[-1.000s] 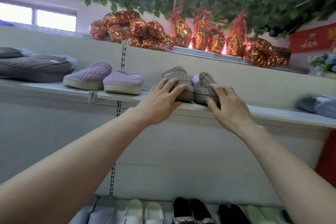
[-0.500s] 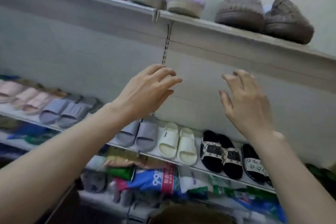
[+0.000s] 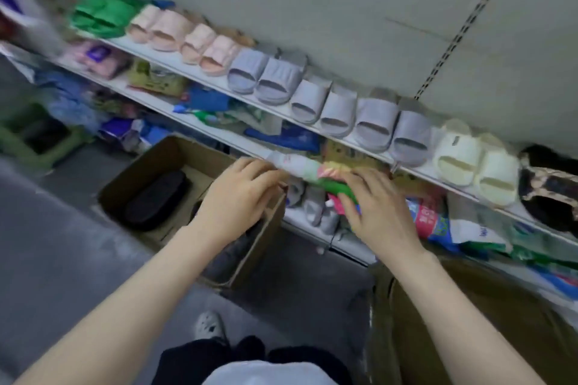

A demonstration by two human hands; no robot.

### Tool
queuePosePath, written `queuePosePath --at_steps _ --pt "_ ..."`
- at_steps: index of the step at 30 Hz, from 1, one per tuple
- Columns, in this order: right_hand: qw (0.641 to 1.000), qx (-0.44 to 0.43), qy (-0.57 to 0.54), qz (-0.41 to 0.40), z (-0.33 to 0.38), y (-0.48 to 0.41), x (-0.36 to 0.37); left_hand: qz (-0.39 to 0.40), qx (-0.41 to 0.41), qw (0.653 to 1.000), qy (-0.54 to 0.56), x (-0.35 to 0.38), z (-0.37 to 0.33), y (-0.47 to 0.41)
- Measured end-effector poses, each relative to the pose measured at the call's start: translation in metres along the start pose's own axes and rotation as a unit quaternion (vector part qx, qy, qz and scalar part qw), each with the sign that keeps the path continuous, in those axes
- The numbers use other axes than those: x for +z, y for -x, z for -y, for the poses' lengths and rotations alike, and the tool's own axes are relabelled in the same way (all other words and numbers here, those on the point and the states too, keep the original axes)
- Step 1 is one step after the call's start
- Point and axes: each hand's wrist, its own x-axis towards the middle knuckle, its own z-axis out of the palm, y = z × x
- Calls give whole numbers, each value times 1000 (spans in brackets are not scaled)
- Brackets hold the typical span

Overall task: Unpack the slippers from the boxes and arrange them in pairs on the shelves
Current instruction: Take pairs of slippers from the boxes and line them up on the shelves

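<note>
An open cardboard box point(image 3: 131, 178) stands on the floor below the shelves, with a black slipper point(image 3: 156, 200) lying inside. My left hand point(image 3: 237, 194) hovers over the box's right end, fingers loosely spread, holding nothing. My right hand point(image 3: 375, 206) is beside it, empty, in front of the packets on the lower shelf. On the white shelf point(image 3: 416, 170) above stand paired slippers: green point(image 3: 100, 17), pink point(image 3: 184, 37), grey point(image 3: 325, 100), cream point(image 3: 475, 162) and black patterned point(image 3: 550, 187).
Coloured packets point(image 3: 434, 222) crowd the lower shelf. A second brown box point(image 3: 469, 322) stands at the right by my legs. A green stool point(image 3: 34, 137) sits on the grey floor at the left. My foot point(image 3: 208, 325) is below the open box.
My view has swung down from the top shelf, where both hands rested on the brown slippers. Both hands let go and dropped to the open box on the floor.
</note>
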Motion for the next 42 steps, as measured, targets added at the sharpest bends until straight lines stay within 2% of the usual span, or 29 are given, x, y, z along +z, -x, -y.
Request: queuePosePath --at_steps 3,7,13,15,19,21,24,26,27,29,31,33,35,39,40,42 --pt "993 32 -56 102 59 -10 72 82 -90 993 16 11 64 69" --pt "966 68 -107 226 119 -18 154 172 -210 962 41 21 134 140" --pt "906 111 -142 383 147 -39 249 227 -281 929 78 54 202 189" --pt "891 102 -111 428 144 -50 285 237 -307 917 88 74 219 194" --pt "856 19 -45 515 137 -75 348 244 -343 901 108 113 240 195" --pt "868 13 -59 494 134 -88 360 240 -356 894 129 126 243 191" --pt "932 45 -131 335 138 -112 351 231 -372 886 154 137 248 186" --pt "951 134 -190 202 139 -131 333 228 -386 879 162 141 250 180" --pt "942 199 -222 154 136 -140 325 225 -394 875 168 142 250 177" --pt "892 330 -291 108 128 -153 311 210 -413 865 190 143 250 167" --pt "826 428 -348 118 119 -156 309 195 -437 852 215 144 249 162" --pt "750 507 -404 128 110 -153 312 191 -445 844 229 147 249 157" --pt "691 560 -438 130 107 -150 313 193 -449 839 241 149 248 153" --pt "655 573 -473 139 105 -147 313 174 -464 833 244 152 252 145" --pt "647 570 -486 144 106 -148 312 169 -480 818 268 151 252 143" --pt "630 563 -513 155 109 -148 312 151 -523 763 350 149 251 138"
